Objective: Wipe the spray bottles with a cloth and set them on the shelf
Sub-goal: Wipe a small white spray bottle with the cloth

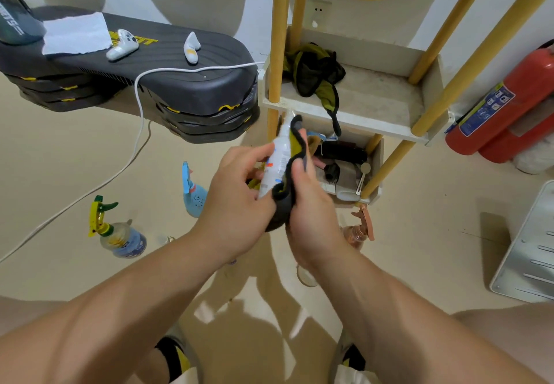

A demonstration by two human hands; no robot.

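My left hand [236, 200] grips a slim white spray bottle [277, 158], held upright in front of the shelf unit [353, 119]. My right hand [311, 203] presses a yellow and black cloth [287, 185] around the bottle's right side. On the floor stand three more spray bottles: a clear one with a yellow-green trigger [120, 233], a light blue one [193, 194] and a pinkish one [361, 227] partly hidden behind my right hand.
A second dark and yellow cloth [314, 71] lies on the upper shelf tray. The lower tray [344, 158] holds dark clutter. Stacked black step platforms [135, 80] with a white cable stand left. Two red fire extinguishers [506, 107] lean right. A white metal panel [527, 251] lies on the floor.
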